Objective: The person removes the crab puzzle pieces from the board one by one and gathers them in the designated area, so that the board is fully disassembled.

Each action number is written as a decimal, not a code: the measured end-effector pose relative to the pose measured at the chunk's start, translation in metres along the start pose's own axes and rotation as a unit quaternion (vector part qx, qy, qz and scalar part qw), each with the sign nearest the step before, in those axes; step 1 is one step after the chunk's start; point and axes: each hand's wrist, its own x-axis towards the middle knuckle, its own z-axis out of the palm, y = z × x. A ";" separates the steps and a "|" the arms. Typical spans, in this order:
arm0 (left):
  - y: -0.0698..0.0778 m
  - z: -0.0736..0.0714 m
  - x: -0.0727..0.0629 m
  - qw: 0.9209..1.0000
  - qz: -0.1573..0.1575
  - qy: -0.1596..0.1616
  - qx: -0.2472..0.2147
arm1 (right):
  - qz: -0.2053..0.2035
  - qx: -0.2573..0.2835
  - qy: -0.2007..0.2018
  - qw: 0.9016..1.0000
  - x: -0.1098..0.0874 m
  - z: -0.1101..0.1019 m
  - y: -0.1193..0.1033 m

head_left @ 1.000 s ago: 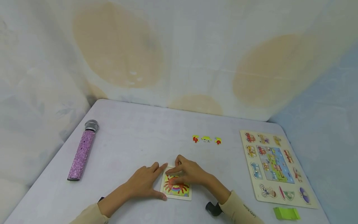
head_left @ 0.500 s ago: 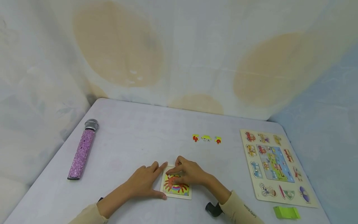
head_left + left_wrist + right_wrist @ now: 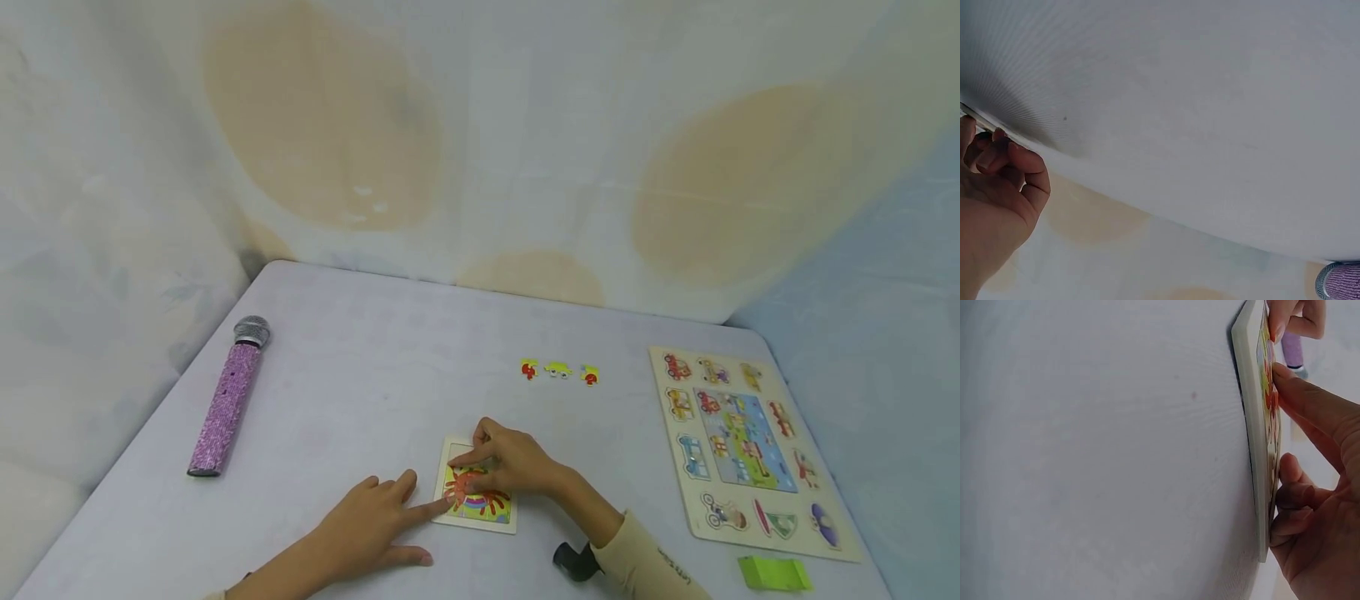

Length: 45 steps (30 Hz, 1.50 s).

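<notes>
A small framed jigsaw puzzle with a red crab picture lies on the table in the head view. My right hand is over its upper right part. The thumb presses on the crab picture and the index finger reaches to its upper left. In the right wrist view, the other fingers of the right hand are bent by the frame's edge. From the left, my left hand touches the puzzle's lower left with a straight index finger. Its thumb is apart from the frame.
Beyond the puzzle lie three loose jigsaw pieces. A pink glittery microphone is at the left. To the right are a large wooden picture board and a light green block. Curtains stand behind the table.
My left hand has drawn back toward the lower left, letting its thumb leave the frame, and its index finger now points onto the puzzle. The right hand stays nearly still.
</notes>
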 end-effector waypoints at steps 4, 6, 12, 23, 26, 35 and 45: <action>-0.002 0.002 0.000 1.000 -0.003 0.002 -0.006 | -0.004 0.012 -0.007 1.000 0.000 -0.001 0.000; -0.003 0.002 0.000 1.000 -0.006 0.001 -0.014 | -0.008 0.022 -0.012 1.000 0.001 -0.001 0.000; -0.005 0.001 0.002 1.000 -0.006 -0.008 -0.030 | -0.009 0.066 -0.015 0.998 -0.001 -0.002 0.004; -0.004 0.002 0.002 0.998 -0.019 -0.021 -0.049 | -0.044 0.116 0.012 0.992 -0.005 0.002 0.008; -0.004 0.002 0.002 0.999 -0.015 -0.013 -0.049 | -0.050 0.121 0.015 0.991 -0.007 0.002 0.007; -0.003 0.005 0.001 0.999 -0.008 0.008 -0.050 | -0.079 0.108 0.041 0.990 -0.014 0.005 0.010; -0.004 0.003 0.001 0.998 -0.011 -0.003 -0.061 | -0.094 0.101 0.072 0.988 -0.017 0.011 0.013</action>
